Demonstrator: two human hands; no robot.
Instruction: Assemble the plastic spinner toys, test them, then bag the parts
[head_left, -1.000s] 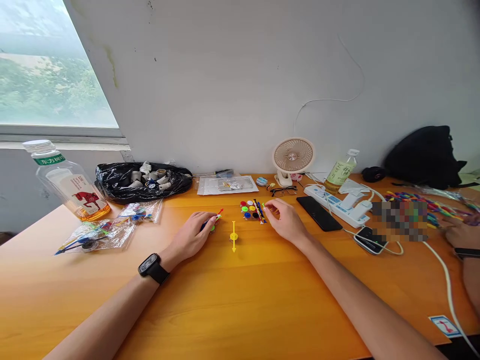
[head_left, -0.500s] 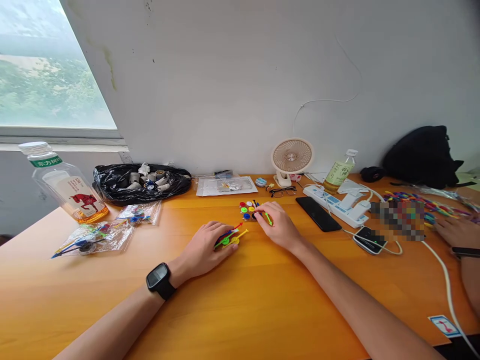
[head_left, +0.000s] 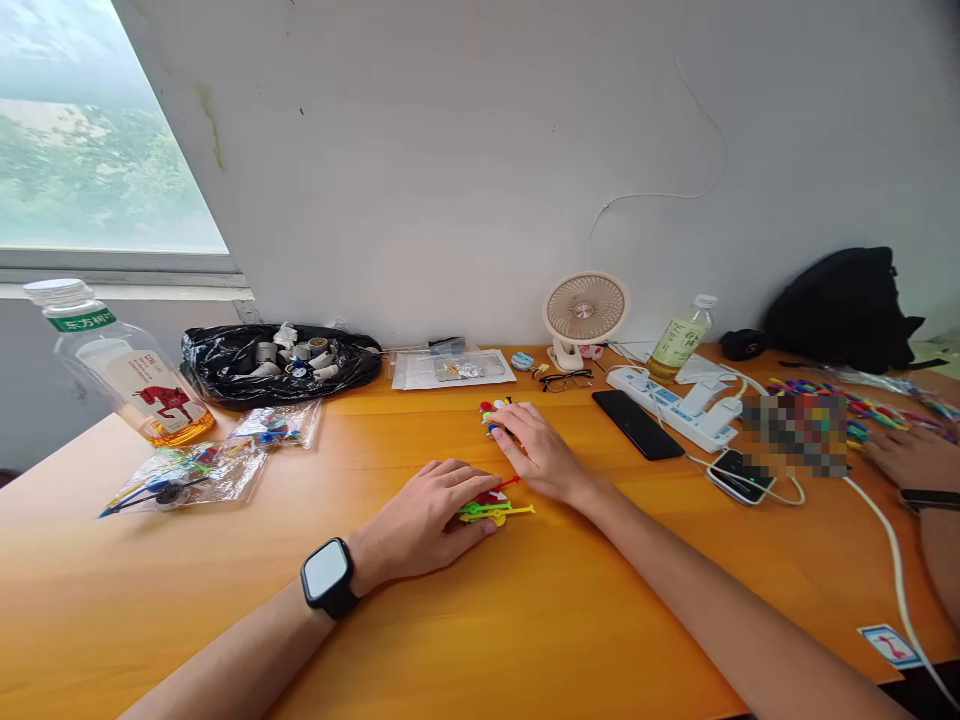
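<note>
My left hand (head_left: 431, 512), with a black watch on its wrist, lies low on the table. Its fingers and thumb curve round several flat plastic spinner arrows (head_left: 495, 511): green, yellow, red and white parts stick out past the fingertips. Further back, my right hand (head_left: 541, 452) is cupped with bent fingers over a cluster of small round coloured pieces (head_left: 492, 418). Red, green, white and blue ones show at its left side; the rest are hidden under the hand. The red arrow's tip points toward my right hand.
Clear bags of coloured parts (head_left: 184, 480) and a drink bottle (head_left: 139, 375) stand left. A black plastic bag (head_left: 214, 365), fan (head_left: 586, 310) and glasses (head_left: 568, 380) line the back. At right are a phone (head_left: 637, 424), power strip (head_left: 667, 410), cables and another person's hand (head_left: 911, 462).
My left hand has slid right and toward me with the spinner arrows. My right hand has come lower over the round pieces; the green arrow at its fingers no longer shows. The watch face has lit up.
</note>
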